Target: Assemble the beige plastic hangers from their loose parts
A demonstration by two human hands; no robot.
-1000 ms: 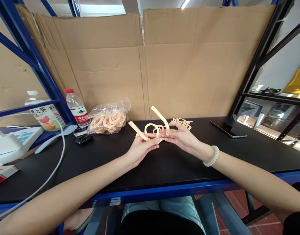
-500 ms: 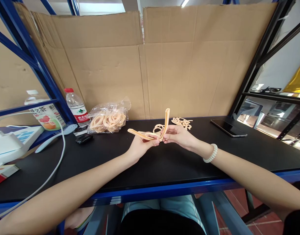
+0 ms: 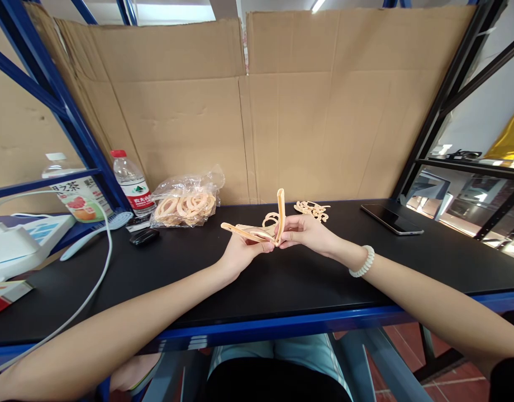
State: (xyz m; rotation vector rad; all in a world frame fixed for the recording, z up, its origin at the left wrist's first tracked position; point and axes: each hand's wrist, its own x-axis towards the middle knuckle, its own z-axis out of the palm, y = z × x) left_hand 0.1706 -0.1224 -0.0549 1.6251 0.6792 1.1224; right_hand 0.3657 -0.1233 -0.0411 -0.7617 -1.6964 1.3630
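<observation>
My left hand (image 3: 240,254) pinches a flat, pale beige, wood-like strip (image 3: 241,232) that slants up to the left. In my right hand (image 3: 308,233), a second beige strip (image 3: 281,205) stands nearly upright. Their lower ends meet between my fingertips, forming a V; whether they are joined or ring-shaped I cannot tell. Just behind the hands lies a beige ring (image 3: 271,216) on the black table, partly hidden. A small heap of thin beige pieces (image 3: 312,209) rests beyond my right hand.
A clear plastic bag of beige rings (image 3: 185,207) sits at the back left, beside a red-capped water bottle (image 3: 133,187) and a black object (image 3: 144,237). A phone (image 3: 391,219) lies right. A white cable (image 3: 101,268) loops across the left. Cardboard (image 3: 290,123) walls the back.
The upright strip in my right hand has tipped slightly left, and the left strip has shifted a little right. Both hands stay together in nearly the same place.
</observation>
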